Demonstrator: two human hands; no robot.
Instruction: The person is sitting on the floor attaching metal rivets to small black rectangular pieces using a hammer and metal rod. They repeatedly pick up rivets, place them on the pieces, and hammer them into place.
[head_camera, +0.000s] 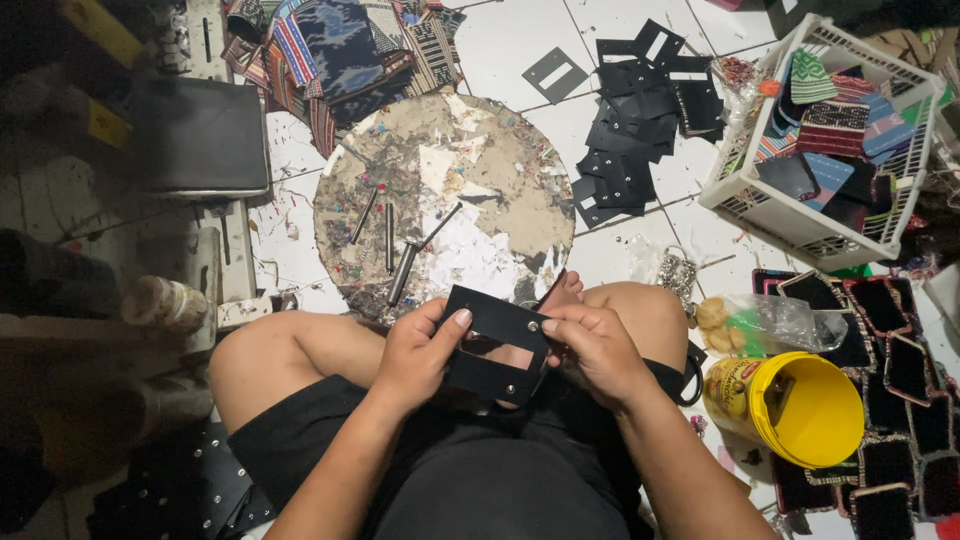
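White tiled floor (510, 40); two hands' fingers (455, 320) grip one black leather piece (495, 345); three metal punches (390, 240) lie nearby.

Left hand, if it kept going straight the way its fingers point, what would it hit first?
Probably the round worn work board, near the metal punches. The left hand points up and away from the body, past the black leather piece; depth is unclear.

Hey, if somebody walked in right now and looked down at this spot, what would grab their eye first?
Probably the black panel with a rectangular window, held over the lap between the left hand and the right hand. Just beyond it lies a round, scarred work board with metal punches on it. To the right, a bright yellow bucket lies on its side below a white basket of patterned fabric pieces.
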